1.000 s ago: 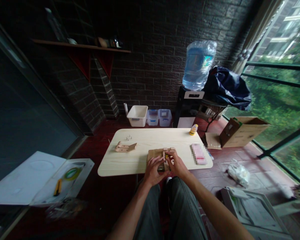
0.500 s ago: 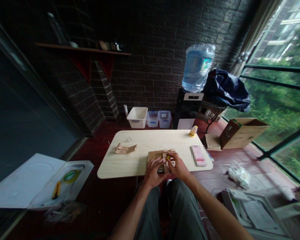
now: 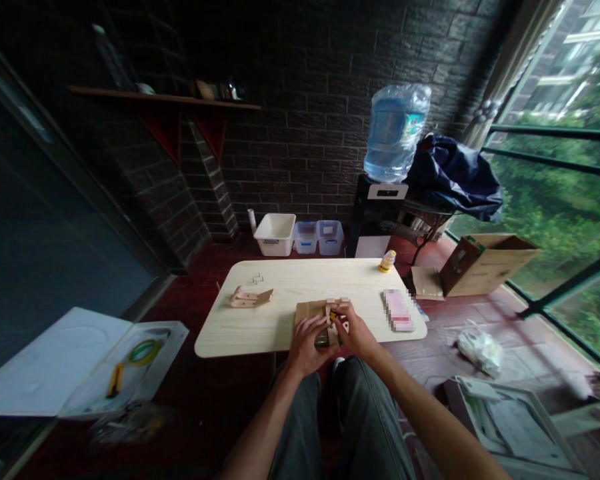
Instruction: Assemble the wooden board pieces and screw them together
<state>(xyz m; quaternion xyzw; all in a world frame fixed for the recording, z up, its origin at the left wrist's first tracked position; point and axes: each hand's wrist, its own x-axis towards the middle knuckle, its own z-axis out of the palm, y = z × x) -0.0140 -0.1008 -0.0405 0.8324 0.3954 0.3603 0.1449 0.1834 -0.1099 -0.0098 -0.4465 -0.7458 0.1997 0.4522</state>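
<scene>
At the table's near edge my left hand (image 3: 307, 345) wraps over a tan box-like piece (image 3: 307, 309), its fingers on top and its thumb along the near side. My right hand (image 3: 355, 333) pinches a small yellow-and-black part (image 3: 333, 315) against a light wooden piece (image 3: 345, 303) with holes, at the right end of the tan piece. Both hands hide much of this assembly. Farther left on the table lies a U-shaped wooden piece (image 3: 250, 298). Behind it are several small metal bits (image 3: 257, 279), too small to make out.
The pale wooden table (image 3: 220, 333) also carries a yellow-capped bottle (image 3: 387, 261) and a pink, blurred flat object (image 3: 399, 311). Plastic bins (image 3: 275, 235) and a water dispenser (image 3: 380, 220) stand behind it. An open white case (image 3: 145, 360) is at left, a cardboard box (image 3: 485, 267) at right.
My right fingers and the yellow-and-black part have shifted very slightly, and the part shows a little less. My left hand keeps its place.
</scene>
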